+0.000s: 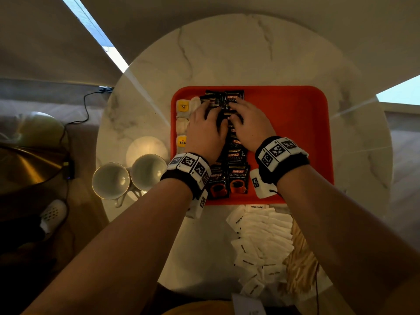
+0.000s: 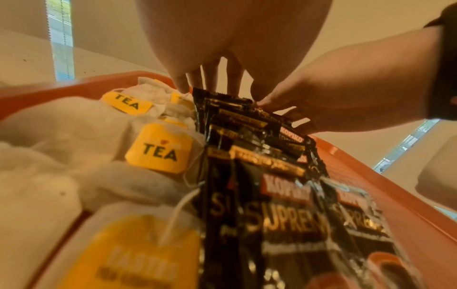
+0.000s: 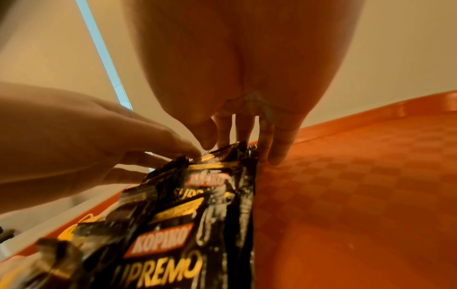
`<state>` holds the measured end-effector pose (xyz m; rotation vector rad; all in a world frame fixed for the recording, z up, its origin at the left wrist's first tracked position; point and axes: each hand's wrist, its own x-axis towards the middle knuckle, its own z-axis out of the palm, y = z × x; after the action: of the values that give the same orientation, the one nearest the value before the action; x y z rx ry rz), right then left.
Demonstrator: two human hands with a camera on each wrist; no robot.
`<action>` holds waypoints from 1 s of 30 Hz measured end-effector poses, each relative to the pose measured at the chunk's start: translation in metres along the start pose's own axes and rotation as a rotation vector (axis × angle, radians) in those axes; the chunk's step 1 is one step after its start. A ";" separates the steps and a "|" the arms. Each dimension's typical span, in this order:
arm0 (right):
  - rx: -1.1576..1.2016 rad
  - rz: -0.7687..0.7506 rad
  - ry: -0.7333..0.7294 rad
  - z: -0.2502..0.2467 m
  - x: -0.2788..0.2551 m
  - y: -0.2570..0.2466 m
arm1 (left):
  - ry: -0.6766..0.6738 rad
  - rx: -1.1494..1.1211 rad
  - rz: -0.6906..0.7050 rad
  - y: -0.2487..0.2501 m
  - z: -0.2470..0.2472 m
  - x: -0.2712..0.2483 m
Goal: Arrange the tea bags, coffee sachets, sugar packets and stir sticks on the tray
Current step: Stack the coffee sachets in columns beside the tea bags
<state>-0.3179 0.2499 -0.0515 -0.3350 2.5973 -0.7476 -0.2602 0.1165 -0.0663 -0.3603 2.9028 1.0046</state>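
Observation:
An orange tray point(image 1: 291, 133) lies on the round marble table point(image 1: 227, 53). Tea bags point(image 1: 182, 123) with yellow tags line its left side. Beside them, black coffee sachets point(image 1: 236, 155) overlap in a column. My left hand point(image 1: 209, 112) and right hand point(image 1: 238, 114) both press on the far end of that column, fingertips down on the sachets. In the left wrist view my fingers point(image 2: 212, 78) touch the sachets point(image 2: 259, 176) next to the tea bags point(image 2: 158, 150). In the right wrist view my fingers point(image 3: 245, 133) rest at the sachets' point(image 3: 197, 195) far edge. White sugar packets point(image 1: 261, 237) and wooden stir sticks point(image 1: 300, 262) lie off the tray, near me.
Two white cups point(image 1: 111, 180) point(image 1: 148, 171) stand on the table left of the tray, near a round white saucer point(image 1: 146, 148). A brass lamp shade point(image 1: 22, 164) and a cable point(image 1: 86, 110) are beyond the table's left edge. The tray's right half point(image 3: 346, 195) is bare.

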 end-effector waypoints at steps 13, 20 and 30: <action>0.265 0.212 0.048 -0.008 0.015 -0.004 | -0.032 -0.163 -0.146 0.011 -0.003 0.014; 0.348 0.209 0.092 -0.010 0.008 -0.002 | -0.009 -0.208 -0.145 0.010 -0.008 0.010; 0.434 0.357 0.146 -0.007 -0.020 0.005 | 0.015 -0.277 -0.181 0.003 -0.014 -0.022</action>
<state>-0.3037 0.2644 -0.0423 0.3144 2.4327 -1.1966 -0.2385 0.1142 -0.0506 -0.6328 2.6822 1.3768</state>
